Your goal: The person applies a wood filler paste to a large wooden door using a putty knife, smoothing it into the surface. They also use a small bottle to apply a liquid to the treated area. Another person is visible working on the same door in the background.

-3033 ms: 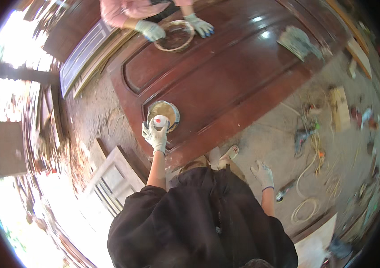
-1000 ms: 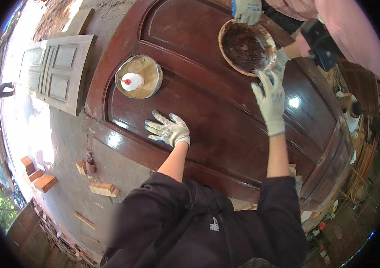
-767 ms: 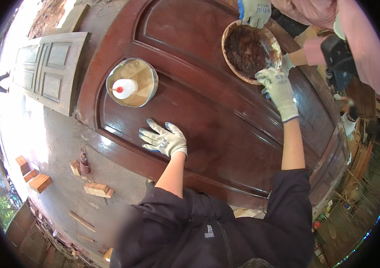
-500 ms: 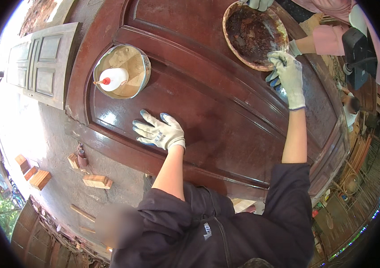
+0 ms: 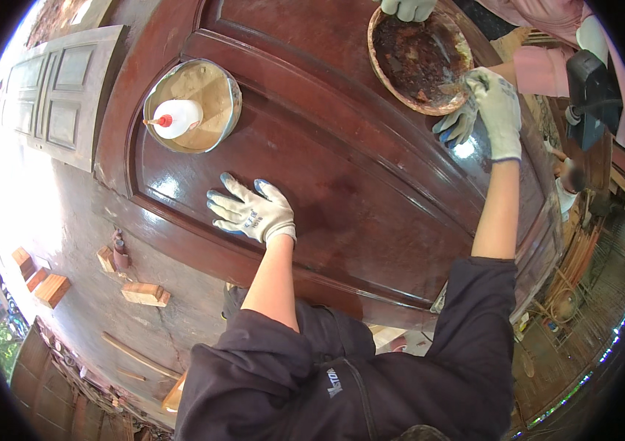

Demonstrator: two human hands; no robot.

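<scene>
My left hand [image 5: 254,212], in a white glove with blue fingertips, lies flat with spread fingers on a dark red-brown panelled door [image 5: 342,242]. At the lower right rim of a round bowl [image 5: 408,55] with dark, wet-looking residue, my gloved right hand [image 5: 496,110] has its fingers bent together. A small brownish piece shows by its fingertips, too unclear to name. Grey-blue glove fingers hang just below; whose they are, I cannot tell. Another person's gloved hand [image 5: 409,7] grips the bowl's top rim.
A bucket [image 5: 233,110] of tan powder, with a white red-capped bottle [image 5: 178,119] in it, stands on the door at left. A grey panelled door [image 5: 63,95] and wood blocks [image 5: 146,294] are beyond. The co-worker's pink sleeve [image 5: 540,71] reaches in from the right.
My right hand has shifted slightly right, and its fingers now sit by the bowl's rim. The co-worker's hand on the top rim shows more. The whole view has shifted a little.
</scene>
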